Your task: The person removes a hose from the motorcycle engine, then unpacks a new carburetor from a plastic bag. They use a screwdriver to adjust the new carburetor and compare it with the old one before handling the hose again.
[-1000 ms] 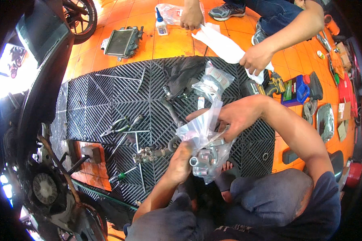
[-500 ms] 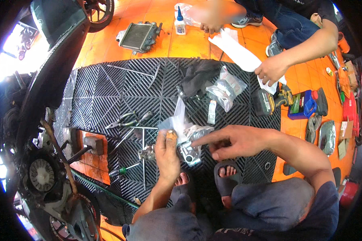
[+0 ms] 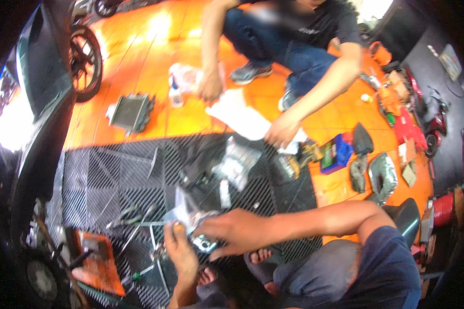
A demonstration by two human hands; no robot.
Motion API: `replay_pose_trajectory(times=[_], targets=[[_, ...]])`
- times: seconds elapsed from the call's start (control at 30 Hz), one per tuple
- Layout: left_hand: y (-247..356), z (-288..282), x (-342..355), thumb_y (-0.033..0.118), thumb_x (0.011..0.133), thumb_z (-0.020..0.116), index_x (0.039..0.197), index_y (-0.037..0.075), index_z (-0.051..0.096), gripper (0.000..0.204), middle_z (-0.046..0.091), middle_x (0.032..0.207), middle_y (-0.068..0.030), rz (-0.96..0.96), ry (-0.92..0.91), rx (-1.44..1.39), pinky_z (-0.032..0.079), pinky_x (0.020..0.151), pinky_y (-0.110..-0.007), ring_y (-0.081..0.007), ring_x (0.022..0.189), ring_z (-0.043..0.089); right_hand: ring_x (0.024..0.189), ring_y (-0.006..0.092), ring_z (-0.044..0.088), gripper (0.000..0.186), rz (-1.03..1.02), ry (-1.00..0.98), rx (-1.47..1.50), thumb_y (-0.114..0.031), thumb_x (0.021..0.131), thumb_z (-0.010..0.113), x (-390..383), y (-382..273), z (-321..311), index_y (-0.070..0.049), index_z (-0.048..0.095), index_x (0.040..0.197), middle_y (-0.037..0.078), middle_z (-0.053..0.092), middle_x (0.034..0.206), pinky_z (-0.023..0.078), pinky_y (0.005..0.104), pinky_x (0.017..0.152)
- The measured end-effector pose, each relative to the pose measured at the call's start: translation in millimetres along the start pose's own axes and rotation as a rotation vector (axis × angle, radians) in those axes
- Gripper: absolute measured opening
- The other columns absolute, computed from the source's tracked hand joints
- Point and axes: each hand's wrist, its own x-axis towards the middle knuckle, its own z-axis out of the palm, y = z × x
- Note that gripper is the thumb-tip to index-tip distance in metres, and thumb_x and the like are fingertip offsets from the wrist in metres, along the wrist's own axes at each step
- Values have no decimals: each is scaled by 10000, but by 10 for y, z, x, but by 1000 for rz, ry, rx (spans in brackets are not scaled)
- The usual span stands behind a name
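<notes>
My left hand (image 3: 180,251) is closed around a clear plastic bag (image 3: 180,207), its thumb and fingers pointing up. At the bag's lower right sits a shiny silver metal part (image 3: 205,244) with round openings; blur hides its exact kind. My right hand (image 3: 238,230) comes in from the right, its fingers over the top of this part and its thumb along the lower side, gripping it. Both hands are close together above the black mat (image 3: 103,198). Just left of them, tools lie on the mat, among them pliers (image 3: 134,213) and a T-handle wrench (image 3: 154,252).
Across from me a crouching person's hands (image 3: 286,129) hold a white sheet (image 3: 239,114). A radiator (image 3: 132,113), a yellow-black power drill (image 3: 288,167), a blue container (image 3: 336,153) and a bagged part (image 3: 234,164) lie around. A motorcycle (image 3: 41,129) stands at the left.
My view has tilted up and shifted right, showing more of the other person. My right hand has gone from touching the metal part with one finger to gripping it.
</notes>
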Motion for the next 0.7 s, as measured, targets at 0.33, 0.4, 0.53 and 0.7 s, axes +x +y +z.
replay_pose_trajectory(times=[0.33, 0.4, 0.53, 0.7], targets=[[21, 58, 71, 226, 1031, 551, 1237, -39, 547, 335, 630, 1053, -80, -21, -149, 4, 473, 854, -303, -152, 943, 578, 813, 346, 655, 349, -297, 15, -253, -334, 871, 695, 50, 164, 227, -16, 564, 922, 140, 621, 875, 522, 456, 698], [-45, 9, 141, 171, 1003, 583, 1191, -17, 585, 266, 632, 992, -46, 8, -100, 3, 477, 769, -270, -111, 864, 578, 827, 337, 648, 341, -346, 14, -283, -329, 876, 688, 38, 170, 302, -20, 550, 918, 136, 612, 879, 519, 446, 715], [-231, -228, 366, 179, 989, 597, 1140, 1, 616, 234, 641, 924, -23, -67, -58, -101, 470, 685, -258, -89, 776, 580, 855, 290, 622, 308, -433, 47, -337, -325, 919, 652, -36, 45, 402, -35, 559, 961, 110, 599, 895, 508, 395, 765], [-344, -261, 394, 296, 998, 598, 1173, 8, 602, 336, 688, 914, -70, -347, -130, -321, 537, 690, -302, -162, 736, 658, 818, 307, 626, 320, -381, 141, -209, -311, 892, 695, -87, -36, 229, -28, 575, 981, 115, 594, 878, 513, 406, 724]])
